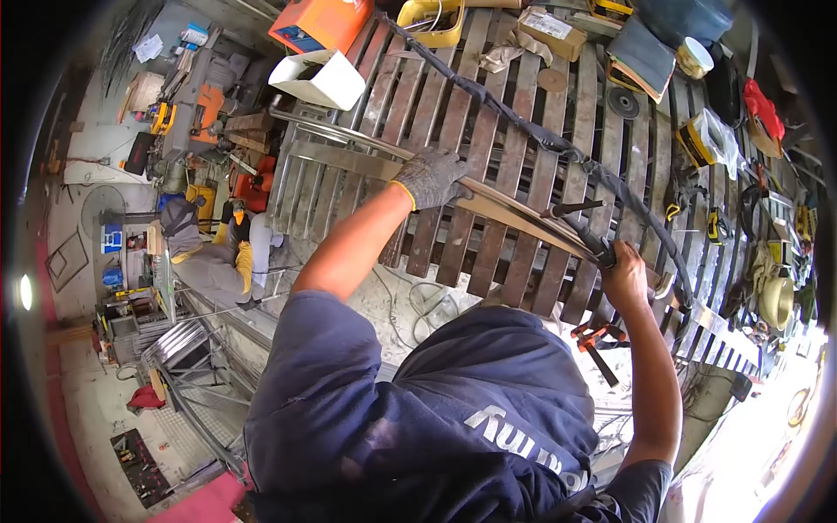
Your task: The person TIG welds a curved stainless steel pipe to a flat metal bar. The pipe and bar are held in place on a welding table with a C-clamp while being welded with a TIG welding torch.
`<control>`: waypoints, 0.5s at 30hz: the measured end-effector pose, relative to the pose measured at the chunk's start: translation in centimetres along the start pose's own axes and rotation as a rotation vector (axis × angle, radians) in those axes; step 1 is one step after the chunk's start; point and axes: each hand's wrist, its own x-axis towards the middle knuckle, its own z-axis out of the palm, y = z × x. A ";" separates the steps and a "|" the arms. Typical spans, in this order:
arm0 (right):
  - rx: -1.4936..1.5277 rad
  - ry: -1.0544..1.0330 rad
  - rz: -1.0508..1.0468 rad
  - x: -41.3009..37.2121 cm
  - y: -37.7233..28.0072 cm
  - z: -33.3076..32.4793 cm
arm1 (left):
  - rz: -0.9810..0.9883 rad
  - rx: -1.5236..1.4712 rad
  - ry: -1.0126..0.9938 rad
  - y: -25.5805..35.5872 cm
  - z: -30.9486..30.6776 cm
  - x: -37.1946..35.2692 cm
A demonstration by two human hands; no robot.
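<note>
My left hand (pixel 429 179), in a grey work glove with a yellow cuff, is closed around long metal tubes (pixel 357 139). They lie across the slatted metal table (pixel 488 131), and a flat metal bar (pixel 340 160) runs close beside them. My bare right hand (pixel 625 275) is wrapped round the black handle of what looks like a welding torch (pixel 596 247), at the right end of the tubes. Its thin black arm sticks out to the left. A thick black cable (pixel 532 131) crosses the table and curves down near my right hand.
An orange machine (pixel 318 24), a white box (pixel 318 80) and a yellow tray (pixel 432 22) stand at the far side. A grinding disc (pixel 622 103) lies on the slats. An orange-black clamp (pixel 597 344) hangs at the near edge. Another person (pixel 218 253) crouches at left.
</note>
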 end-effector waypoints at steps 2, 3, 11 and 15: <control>0.019 0.004 0.022 -0.5 -0.6 -0.5 | -0.005 0.036 0.066 0.7 -0.2 -1.1; 0.019 0.001 0.031 -0.7 -0.8 -0.7 | -0.017 0.059 0.040 1.2 -1.0 -1.6; -0.051 0.010 0.030 -1.0 0.3 1.1 | 0.035 0.183 0.103 2.7 1.4 -3.8; -0.110 -0.121 0.246 -1.5 -0.5 0.8 | 0.003 -0.036 0.032 2.7 1.6 -2.9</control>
